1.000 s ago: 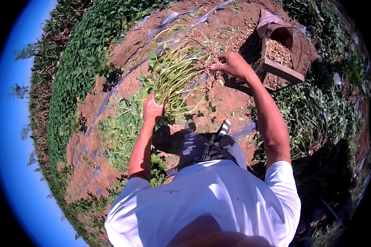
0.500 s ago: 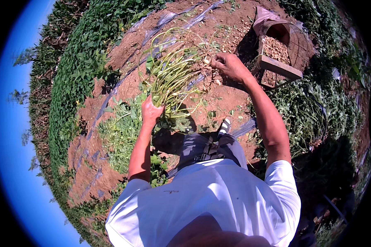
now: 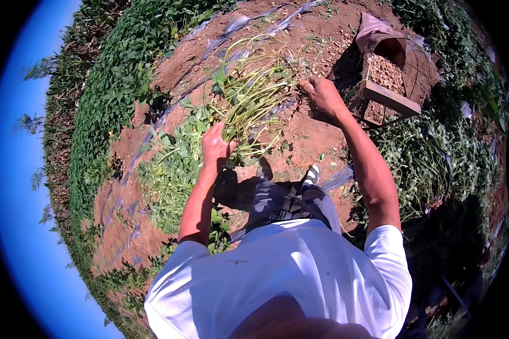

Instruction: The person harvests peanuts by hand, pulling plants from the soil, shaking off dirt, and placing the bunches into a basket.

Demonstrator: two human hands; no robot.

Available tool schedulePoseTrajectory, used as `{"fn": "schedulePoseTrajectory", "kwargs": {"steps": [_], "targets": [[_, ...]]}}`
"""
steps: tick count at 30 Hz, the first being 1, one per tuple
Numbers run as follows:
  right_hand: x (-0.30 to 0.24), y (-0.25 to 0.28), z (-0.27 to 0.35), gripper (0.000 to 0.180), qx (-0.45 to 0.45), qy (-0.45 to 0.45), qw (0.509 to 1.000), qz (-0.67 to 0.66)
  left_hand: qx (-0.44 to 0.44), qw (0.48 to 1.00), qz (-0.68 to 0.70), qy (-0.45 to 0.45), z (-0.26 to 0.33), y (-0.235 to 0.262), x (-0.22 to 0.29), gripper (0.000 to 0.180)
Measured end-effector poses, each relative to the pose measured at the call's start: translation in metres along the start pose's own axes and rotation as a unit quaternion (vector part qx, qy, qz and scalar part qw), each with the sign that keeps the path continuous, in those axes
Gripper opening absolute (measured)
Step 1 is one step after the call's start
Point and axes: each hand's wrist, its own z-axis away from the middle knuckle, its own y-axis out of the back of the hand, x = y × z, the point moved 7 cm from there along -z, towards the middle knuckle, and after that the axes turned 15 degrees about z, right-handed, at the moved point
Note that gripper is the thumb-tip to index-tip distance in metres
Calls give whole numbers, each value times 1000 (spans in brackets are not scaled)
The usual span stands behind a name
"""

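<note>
Clasping stems (image 3: 253, 107) above reddish soil (image 3: 310, 134) edged by green plants (image 3: 104, 101) is the left grip (image 3: 215, 148) — what the right grip (image 3: 322, 95) holds, unclear.

The left hand (image 3: 216, 147) has its fingertips hidden among the stems (image 3: 253, 107). Contact between the right hand (image 3: 323, 97) and the roots (image 3: 293, 69) is too small to confirm. Shadow obscures the basket's (image 3: 422, 70) far interior. The lower edge cuts off the shirt (image 3: 300, 265); the trees (image 3: 30, 124) are blurred.

Bundle of long green stems (image 3: 253, 107) in the left hand (image 3: 216, 147), right hand (image 3: 324, 97) at their root end (image 3: 293, 74).
</note>
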Motion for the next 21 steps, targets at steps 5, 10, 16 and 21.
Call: {"fn": "schedulePoseTrajectory", "kwargs": {"steps": [5, 10, 16, 21], "targets": [[82, 9, -1, 21, 134, -225, 645, -718, 72, 997, 32, 2, 6, -2, -38, 68], [114, 63, 18, 17, 205, -195, 768, -574, 78, 992, 67, 68, 10, 14, -30, 46], [220, 165, -2, 57, 373, -159, 888, 217, 13, 998, -62, 20, 18, 2, -80, 49], [132, 97, 12, 36, 107, -86, 983, -123, 33, 928, 321, 187, 21, 10, -69, 46]]}}
